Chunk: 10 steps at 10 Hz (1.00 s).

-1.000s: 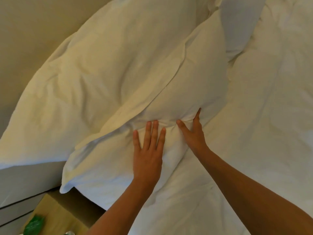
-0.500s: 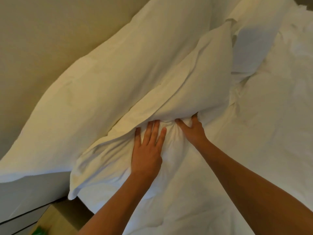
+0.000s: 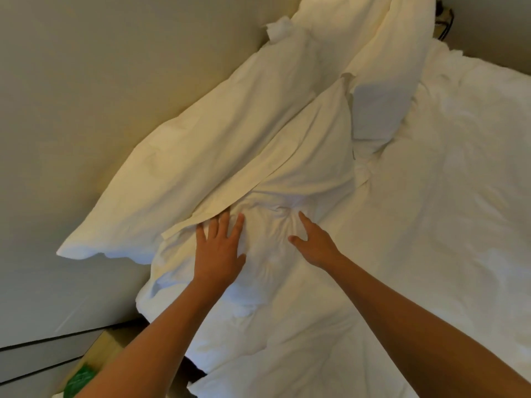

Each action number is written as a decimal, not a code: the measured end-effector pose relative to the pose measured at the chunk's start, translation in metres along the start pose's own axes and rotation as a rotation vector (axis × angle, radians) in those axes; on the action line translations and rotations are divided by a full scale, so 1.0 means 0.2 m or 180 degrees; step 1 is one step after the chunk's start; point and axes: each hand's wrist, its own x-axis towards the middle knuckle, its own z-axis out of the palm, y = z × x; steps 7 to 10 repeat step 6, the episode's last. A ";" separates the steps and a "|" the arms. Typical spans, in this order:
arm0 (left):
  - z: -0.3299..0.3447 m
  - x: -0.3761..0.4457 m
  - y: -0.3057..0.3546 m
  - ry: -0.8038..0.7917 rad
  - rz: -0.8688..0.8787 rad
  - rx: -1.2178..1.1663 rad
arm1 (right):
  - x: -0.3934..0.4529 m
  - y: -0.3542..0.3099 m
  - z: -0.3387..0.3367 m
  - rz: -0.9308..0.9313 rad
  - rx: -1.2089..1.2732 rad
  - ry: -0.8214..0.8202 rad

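A white front pillow (image 3: 310, 156) lies slanted on the bed, leaning on a larger white pillow (image 3: 218, 145) that rests against the wall. My left hand (image 3: 219, 251) lies flat with spread fingers on the front pillow's lower part, beside its open flap. Close to its right, my right hand (image 3: 314, 242) presses with straight fingers into a bunched dent in the same pillow. Both forearms reach in from the bottom edge.
More white pillows (image 3: 382, 81) stand at the back. A rumpled white duvet (image 3: 448, 214) covers the bed on the right. The beige wall (image 3: 94, 81) runs along the left. A wooden bedside table (image 3: 97, 354) with a green object (image 3: 79, 380) sits at the bottom left.
The view has pulled back and up, showing more pillows. My right hand has let go of the pillow's bunched edge and now lies flat; both hands have moved apart.
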 end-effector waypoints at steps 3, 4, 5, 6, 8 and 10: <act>-0.12 -0.20 0.02 -0.0565 -0.0272 -0.0868 | -0.61 -0.11 -0.31 0.0426 0.1137 0.0234; -0.14 -0.29 0.03 -0.0722 -0.0331 -0.1049 | -0.88 -0.18 -0.50 0.0203 0.1428 0.0415; -0.15 -0.38 0.04 -0.0799 -0.0323 -0.1161 | -1.17 -0.26 -0.71 -0.0098 0.1715 0.0675; -0.14 -0.49 0.07 -0.0861 -0.0228 -0.1373 | -1.48 -0.32 -0.92 -0.0728 0.1903 0.1072; -0.14 -0.49 0.07 -0.0861 -0.0228 -0.1373 | -1.48 -0.32 -0.92 -0.0728 0.1903 0.1072; -0.14 -0.49 0.07 -0.0861 -0.0228 -0.1373 | -1.48 -0.32 -0.92 -0.0728 0.1903 0.1072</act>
